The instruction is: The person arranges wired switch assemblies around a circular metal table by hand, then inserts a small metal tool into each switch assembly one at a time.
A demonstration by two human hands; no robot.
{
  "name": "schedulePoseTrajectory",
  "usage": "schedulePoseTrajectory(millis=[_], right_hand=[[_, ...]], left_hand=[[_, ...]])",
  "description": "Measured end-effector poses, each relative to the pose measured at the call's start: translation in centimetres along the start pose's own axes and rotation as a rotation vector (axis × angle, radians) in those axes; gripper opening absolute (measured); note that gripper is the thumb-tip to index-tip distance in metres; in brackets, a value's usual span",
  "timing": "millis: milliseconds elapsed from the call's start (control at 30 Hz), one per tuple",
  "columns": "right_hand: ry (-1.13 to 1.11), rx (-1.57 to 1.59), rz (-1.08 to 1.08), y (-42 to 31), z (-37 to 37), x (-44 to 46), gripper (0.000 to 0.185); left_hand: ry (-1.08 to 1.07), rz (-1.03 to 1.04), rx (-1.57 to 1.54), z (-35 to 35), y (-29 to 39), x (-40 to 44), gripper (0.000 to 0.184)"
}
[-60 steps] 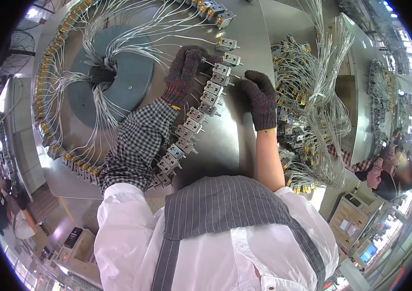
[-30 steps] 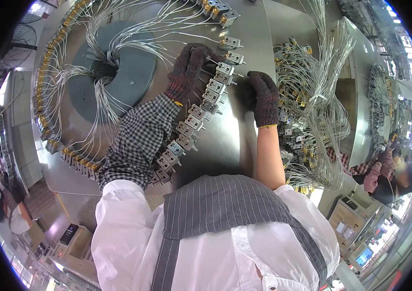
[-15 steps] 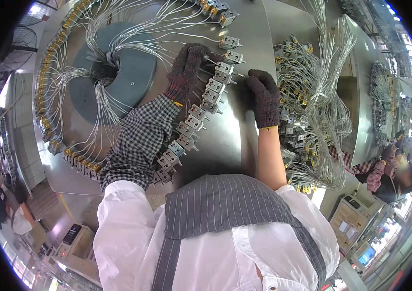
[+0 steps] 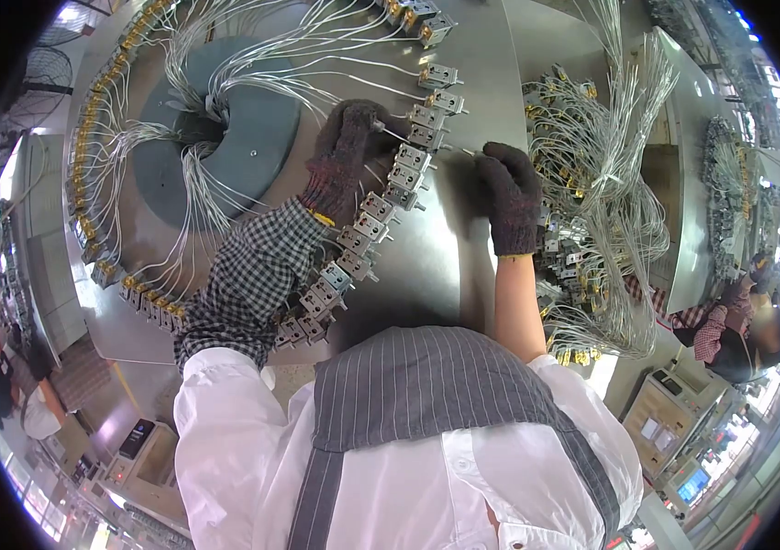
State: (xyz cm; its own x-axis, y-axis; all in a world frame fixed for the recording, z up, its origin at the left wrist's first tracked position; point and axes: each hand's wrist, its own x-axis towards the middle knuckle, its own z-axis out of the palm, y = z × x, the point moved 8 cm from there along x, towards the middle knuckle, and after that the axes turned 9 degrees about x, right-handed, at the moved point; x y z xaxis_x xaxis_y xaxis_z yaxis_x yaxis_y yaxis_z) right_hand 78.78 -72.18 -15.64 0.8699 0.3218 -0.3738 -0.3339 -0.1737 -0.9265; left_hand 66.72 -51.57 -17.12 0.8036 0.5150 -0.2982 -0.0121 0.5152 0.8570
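Observation:
A curved row of small metal blocks (image 4: 411,158) with pins runs along the table's right side. My left hand (image 4: 346,151), in a dark knit glove, is closed left of the row. Its thumb and fingertips pinch a thin white wire (image 4: 392,133) that points at one of the blocks. To the right of the row, apart from it, my right hand (image 4: 511,197) is closed in a matching glove. A small thin tip (image 4: 470,152) sticks out from its fingertips; the rest of that piece is hidden.
White wires (image 4: 252,69) fan out from a grey round hub (image 4: 266,156) on the metal table (image 4: 408,275). Finished-looking wire bundles (image 4: 610,183) with blocks lie on the right. Another person (image 4: 747,330) is at the far right, with more people at the left.
My right hand has moved right and slightly toward me, away from the blocks. My left hand has shifted a little left and toward me, still pinching the wire.

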Motion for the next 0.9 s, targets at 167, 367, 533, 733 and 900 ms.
schedulePoseTrajectory(millis=[167,367,533,733,900], right_hand=[[0.021,0.010,-0.032,0.7,-0.3,-0.8,0.023],[-0.046,0.035,-0.050,0.5,0.7,-0.5,0.023],[-0.038,-0.047,-0.081,0.6,0.6,-0.4,0.025],[-0.084,-0.085,-0.035,0.7,0.7,-0.7,0.029],[-0.089,-0.041,-0.068,0.7,0.6,-0.9,0.030]], left_hand=[[-0.023,-0.051,-0.007,0.0,-1.7,0.6,0.031],[-0.008,-0.106,0.027,0.4,-1.4,0.8,0.027],[-0.080,-0.031,0.215,-0.2,-1.9,1.2,0.028],[-0.112,-0.064,0.086,0.3,-1.3,1.1,0.030],[-0.092,-0.091,0.049,0.6,-0.7,0.6,0.030]])
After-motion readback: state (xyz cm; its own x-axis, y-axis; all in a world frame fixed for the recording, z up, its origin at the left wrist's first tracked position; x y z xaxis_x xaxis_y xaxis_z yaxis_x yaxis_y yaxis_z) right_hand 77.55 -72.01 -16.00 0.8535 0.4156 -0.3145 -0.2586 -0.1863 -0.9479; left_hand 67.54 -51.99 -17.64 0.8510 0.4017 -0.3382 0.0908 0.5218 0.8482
